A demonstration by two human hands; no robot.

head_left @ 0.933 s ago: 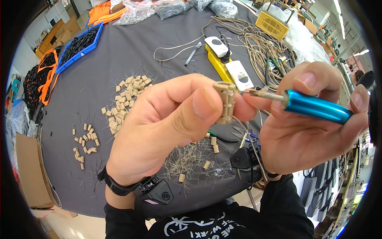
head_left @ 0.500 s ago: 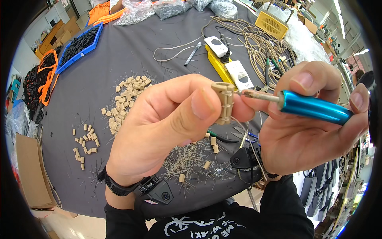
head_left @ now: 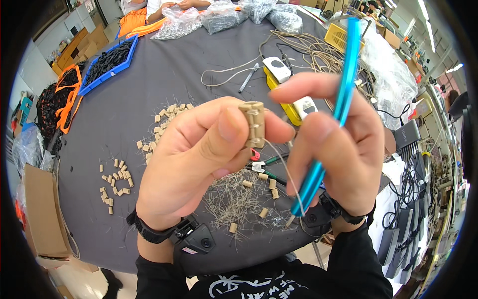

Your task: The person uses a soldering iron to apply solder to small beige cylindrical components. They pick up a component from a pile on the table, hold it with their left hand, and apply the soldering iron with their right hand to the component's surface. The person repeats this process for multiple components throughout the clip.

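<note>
Between the thumb and fingers of my left hand (head_left: 174, 159) is a small tan ribbed block (head_left: 257, 127), held upright, with pale stitches across its grooves. A thin light cord (head_left: 285, 167) runs from its lower end down toward my right hand (head_left: 348, 159). That hand is closed around a shiny blue-handled tool (head_left: 348, 74), slanted with its thin metal tip pointing down toward the table. The right fingers are partly smeared by motion. Below the hands lies a tangle of thin thread ends (head_left: 234, 202), with a few tan tubes (head_left: 263, 213) and green-handled cutters (head_left: 274, 159) nearby.
Tan tubes lie in a pile (head_left: 172, 112) and a smaller group (head_left: 119, 175) at left. A blue tray (head_left: 110, 70) of black parts stands at far left. A pen (head_left: 248, 79), a yellow power strip (head_left: 291, 113) and coiled cable (head_left: 311, 52) lie farther back. Another person's hands (head_left: 177, 5) show beyond plastic bags.
The blue-handled tool has swung from near level, with its tip at the tan block, to steep with its tip down. My left hand and the block have shifted slightly left.
</note>
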